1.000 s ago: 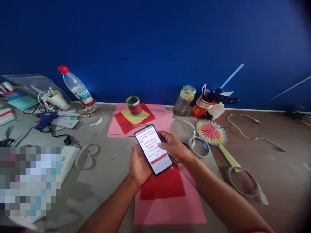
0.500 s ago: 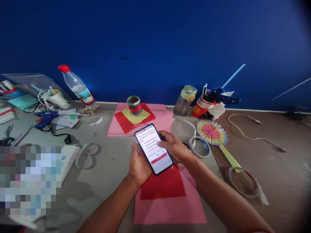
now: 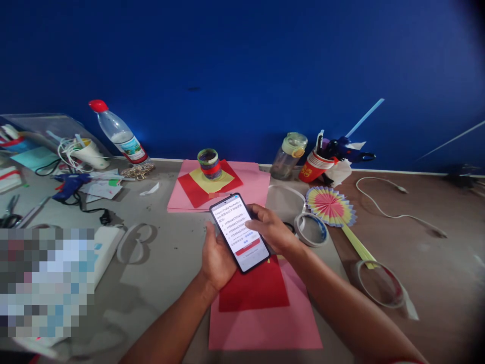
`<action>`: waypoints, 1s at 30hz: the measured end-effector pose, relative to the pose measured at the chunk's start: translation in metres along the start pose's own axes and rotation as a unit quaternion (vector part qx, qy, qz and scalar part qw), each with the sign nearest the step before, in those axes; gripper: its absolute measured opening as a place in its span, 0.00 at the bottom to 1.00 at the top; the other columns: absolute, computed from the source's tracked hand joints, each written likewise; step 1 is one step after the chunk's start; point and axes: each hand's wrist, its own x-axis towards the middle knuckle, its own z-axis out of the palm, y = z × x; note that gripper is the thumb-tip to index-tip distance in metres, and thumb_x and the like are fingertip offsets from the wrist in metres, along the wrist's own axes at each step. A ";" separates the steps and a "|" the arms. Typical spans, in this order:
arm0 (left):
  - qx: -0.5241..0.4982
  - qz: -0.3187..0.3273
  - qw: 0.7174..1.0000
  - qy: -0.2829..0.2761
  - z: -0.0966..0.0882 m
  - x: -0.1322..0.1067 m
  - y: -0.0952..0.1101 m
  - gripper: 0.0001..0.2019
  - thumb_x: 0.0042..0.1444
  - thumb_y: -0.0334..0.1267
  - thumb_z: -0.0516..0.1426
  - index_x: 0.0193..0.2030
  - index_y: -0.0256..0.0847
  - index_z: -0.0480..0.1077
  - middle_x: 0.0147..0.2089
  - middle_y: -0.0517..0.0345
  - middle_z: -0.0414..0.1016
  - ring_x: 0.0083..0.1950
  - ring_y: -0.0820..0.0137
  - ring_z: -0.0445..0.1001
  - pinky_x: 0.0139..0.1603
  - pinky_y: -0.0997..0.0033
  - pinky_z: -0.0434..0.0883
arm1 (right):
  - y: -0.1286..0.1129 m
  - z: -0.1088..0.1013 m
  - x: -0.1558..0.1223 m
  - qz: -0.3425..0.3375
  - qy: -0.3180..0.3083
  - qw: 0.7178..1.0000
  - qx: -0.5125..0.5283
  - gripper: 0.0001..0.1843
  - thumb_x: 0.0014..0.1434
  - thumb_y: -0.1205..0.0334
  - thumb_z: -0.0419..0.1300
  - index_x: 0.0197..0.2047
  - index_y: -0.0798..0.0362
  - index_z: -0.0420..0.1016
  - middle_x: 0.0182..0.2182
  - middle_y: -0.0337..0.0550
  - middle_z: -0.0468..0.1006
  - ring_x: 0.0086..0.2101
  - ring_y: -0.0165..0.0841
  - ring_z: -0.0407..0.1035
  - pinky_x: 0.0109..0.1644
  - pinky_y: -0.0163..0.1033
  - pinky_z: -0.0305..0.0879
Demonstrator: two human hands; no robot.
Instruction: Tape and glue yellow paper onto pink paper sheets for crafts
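A smartphone (image 3: 232,226) with a lit screen of text lines and a red button is held tilted above the table. My left hand (image 3: 216,260) cradles its lower left side, thumb along the edge. On the other side, my right hand (image 3: 270,230) grips the right edge, its thumb over the screen and its other fingers partly hidden. Below the phone lie a red sheet (image 3: 253,290) and a larger pink sheet (image 3: 265,328). Beyond it, a small round striped pot (image 3: 210,166) stands on yellow, red and pink paper.
A paper fan (image 3: 330,206), tape rolls (image 3: 311,230) and a white cable (image 3: 394,205) lie to the right. A jar (image 3: 288,157) and red cup (image 3: 315,166) stand behind. Leftward are a water bottle (image 3: 123,136), a glue gun (image 3: 70,186) and scissors (image 3: 10,218). A blue wall (image 3: 242,76) rises behind.
Both hands keep their hold on the phone, and its position is nearly unchanged. The view has shifted very slightly.
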 end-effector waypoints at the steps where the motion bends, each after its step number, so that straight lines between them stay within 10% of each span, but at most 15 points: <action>1: 0.000 -0.001 1.000 0.000 0.000 0.000 0.000 0.36 0.61 0.63 0.41 0.54 0.32 0.71 0.49 0.42 0.78 0.60 0.51 0.69 0.64 0.50 0.59 | 0.000 0.000 0.000 -0.001 0.001 1.000 -0.003 0.19 0.43 0.64 0.61 0.42 0.53 0.72 0.30 0.38 0.76 0.32 0.34 0.70 0.36 0.39 0.65; 15: 0.005 -0.014 1.000 0.004 0.000 -0.001 -0.002 0.36 0.61 0.63 0.41 0.57 0.33 0.69 0.52 0.43 0.77 0.62 0.50 0.67 0.65 0.47 0.57 | 0.003 0.001 0.003 0.011 0.046 0.999 -0.010 0.11 0.51 0.54 0.60 0.35 0.53 0.72 0.25 0.37 0.75 0.27 0.31 0.68 0.31 0.37 0.63; 30: 0.006 -0.007 1.000 -0.006 -0.004 0.001 -0.001 0.37 0.61 0.64 0.41 0.56 0.32 0.69 0.50 0.43 0.78 0.60 0.50 0.69 0.64 0.48 0.57 | 0.001 -0.005 0.002 0.014 -0.009 1.000 0.022 0.18 0.40 0.67 0.59 0.39 0.53 0.72 0.30 0.37 0.76 0.31 0.34 0.70 0.36 0.39 0.63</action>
